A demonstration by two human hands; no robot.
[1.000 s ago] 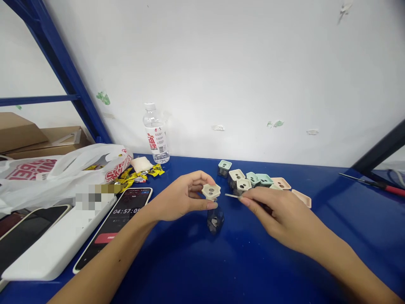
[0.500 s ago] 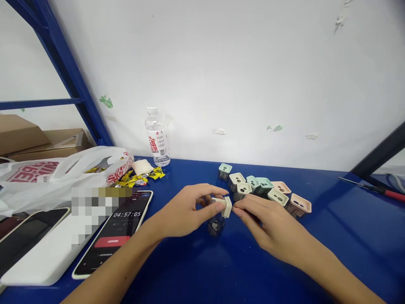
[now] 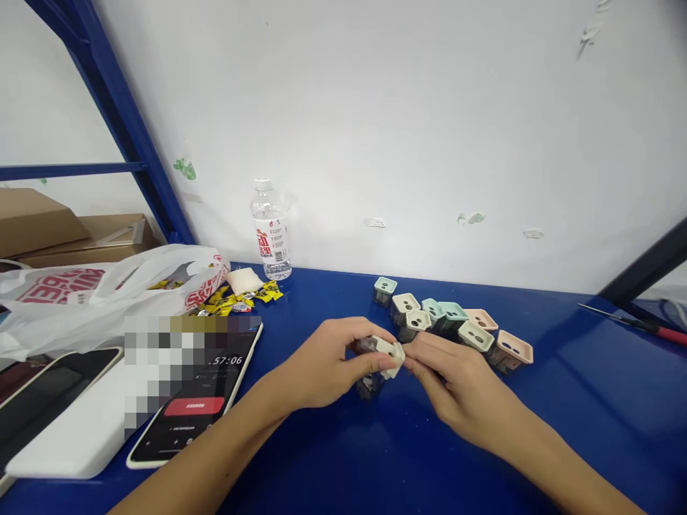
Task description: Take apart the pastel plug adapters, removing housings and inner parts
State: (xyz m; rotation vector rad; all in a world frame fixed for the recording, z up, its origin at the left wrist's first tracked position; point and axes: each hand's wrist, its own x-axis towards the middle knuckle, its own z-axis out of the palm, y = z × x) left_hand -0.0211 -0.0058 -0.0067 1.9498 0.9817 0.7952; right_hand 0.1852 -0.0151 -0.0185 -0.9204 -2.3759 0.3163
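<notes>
Blue table (image 3: 429,465) meets white wall (image 3: 376,107), with a bottle (image 3: 271,247), a bag (image 3: 64,315) and a phone (image 3: 193,408) towards the left. Near the middle, the left hand (image 3: 333,368) grips a cream sharpener (image 3: 383,348) tilted on its side, a dark cup (image 3: 369,388) partly hidden below, while the right hand (image 3: 456,372) bunches its fingertips (image 3: 411,363) at the sharpener's end; whether they hold anything cannot be told. Just beyond, other sharpeners (image 3: 475,336) in cream, mint and pink stand loosely clustered.
</notes>
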